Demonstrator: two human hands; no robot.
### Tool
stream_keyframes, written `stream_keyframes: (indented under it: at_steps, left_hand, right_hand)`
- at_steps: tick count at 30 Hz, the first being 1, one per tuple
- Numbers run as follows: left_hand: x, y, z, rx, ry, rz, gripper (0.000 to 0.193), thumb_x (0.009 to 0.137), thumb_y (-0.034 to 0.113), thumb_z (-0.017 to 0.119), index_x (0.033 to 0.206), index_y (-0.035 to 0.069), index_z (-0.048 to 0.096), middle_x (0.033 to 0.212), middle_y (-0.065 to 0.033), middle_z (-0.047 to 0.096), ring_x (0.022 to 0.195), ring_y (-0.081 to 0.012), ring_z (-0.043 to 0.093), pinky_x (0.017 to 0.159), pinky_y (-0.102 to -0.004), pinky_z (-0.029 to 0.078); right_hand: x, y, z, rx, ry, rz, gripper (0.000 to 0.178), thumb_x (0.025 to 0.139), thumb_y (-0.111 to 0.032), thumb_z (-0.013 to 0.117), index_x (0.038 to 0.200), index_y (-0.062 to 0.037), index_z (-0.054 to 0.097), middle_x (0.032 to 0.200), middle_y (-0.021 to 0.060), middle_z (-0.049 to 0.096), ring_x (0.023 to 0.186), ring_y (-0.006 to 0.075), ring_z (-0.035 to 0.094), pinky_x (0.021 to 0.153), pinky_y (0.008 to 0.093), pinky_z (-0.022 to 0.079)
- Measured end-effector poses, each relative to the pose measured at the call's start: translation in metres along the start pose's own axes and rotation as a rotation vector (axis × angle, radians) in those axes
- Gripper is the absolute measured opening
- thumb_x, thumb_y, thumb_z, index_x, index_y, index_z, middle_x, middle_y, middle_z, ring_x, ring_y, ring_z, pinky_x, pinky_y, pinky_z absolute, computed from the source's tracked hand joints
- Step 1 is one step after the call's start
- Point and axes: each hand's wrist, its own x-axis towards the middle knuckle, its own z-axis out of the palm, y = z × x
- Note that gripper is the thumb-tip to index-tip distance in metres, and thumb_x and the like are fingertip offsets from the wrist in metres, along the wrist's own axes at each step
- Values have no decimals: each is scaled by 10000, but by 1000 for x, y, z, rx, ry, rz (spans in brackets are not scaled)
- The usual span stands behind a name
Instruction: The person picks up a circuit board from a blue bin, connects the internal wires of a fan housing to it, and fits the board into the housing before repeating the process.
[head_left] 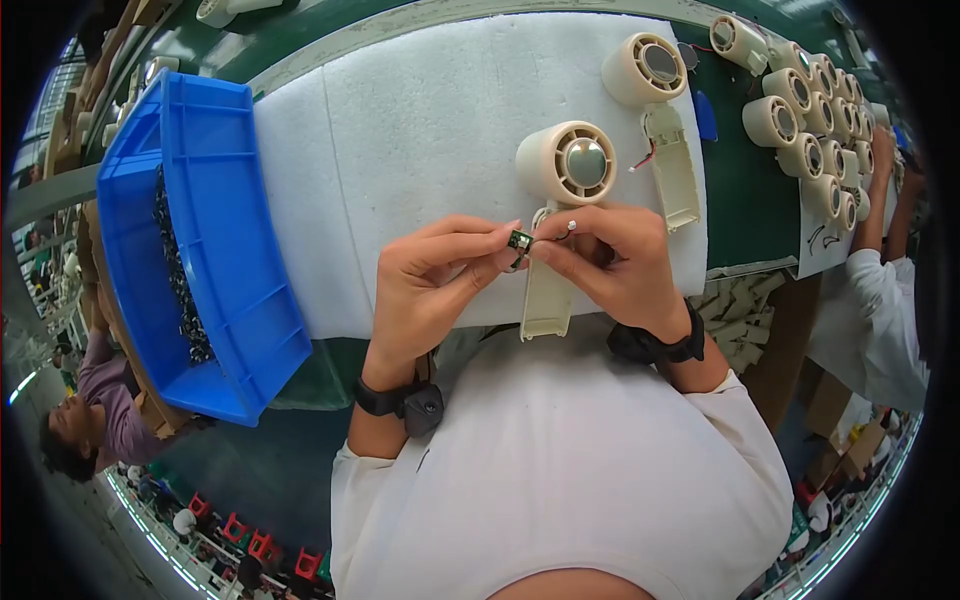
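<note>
Between the fingertips of my left hand (435, 275) is a small green circuit board (519, 240). My right hand (615, 255) pinches close against the board's right side, and a small white plug (572, 226) on a thin wire sticks up by its fingers. Just what the right fingertips grip is hidden. Under both hands lies a cream handheld fan, its round head (567, 163) beyond my fingers and its open handle shell (547, 305) pointing toward me. A second cream fan (645, 70) lies to the far right, its handle shell open and a red wire with a white plug beside it.
A blue bin (215, 250) holding many small dark parts stands at the left on the white foam sheet (420, 120). Many cream fan heads (800, 120) crowd the green table at the right. Another person's arm (875, 190) reaches in there. A person in purple (120, 400) is at far left.
</note>
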Motion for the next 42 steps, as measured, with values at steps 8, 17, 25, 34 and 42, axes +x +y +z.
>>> stream_keyframes:
  at_steps: [8,17,25,34,42]
  left_hand:
    - [1,-7,-2,132,-30,93,266,916,-136,671,1151,-34,743,1119,-177,716,976,-216,713,868,-315,590]
    - [-7,-14,4,160,83,162,271,926,-121,670,1176,-39,732,1139,-179,717,979,-215,714,874,-317,595]
    - [-7,-11,5,121,115,140,294,932,-113,663,1200,-13,732,1153,-151,717,1028,-198,713,906,-297,599]
    - [-7,-17,6,187,115,231,292,931,-112,663,1194,-7,737,1143,-146,721,1009,-192,717,899,-292,598]
    - [-9,-17,7,237,131,240,301,918,-117,670,1182,6,748,1139,-141,726,988,-196,723,879,-291,598]
  right_hand:
    - [-1,4,0,-27,7,-31,145,853,-12,810,982,-18,744,597,14,539,484,49,428,464,249,296]
    - [-6,-5,2,65,15,101,158,852,17,790,1002,-14,751,658,-4,615,520,40,475,493,225,339]
    - [-4,-27,-2,-21,37,64,116,839,2,772,943,-50,774,777,21,687,593,54,560,520,218,405]
    - [2,-30,4,-491,121,-208,109,830,-35,781,931,-71,761,787,43,675,596,161,602,530,292,469]
    - [-1,-31,3,-552,60,-218,150,837,-58,794,981,-72,755,815,43,671,636,189,625,547,311,488]
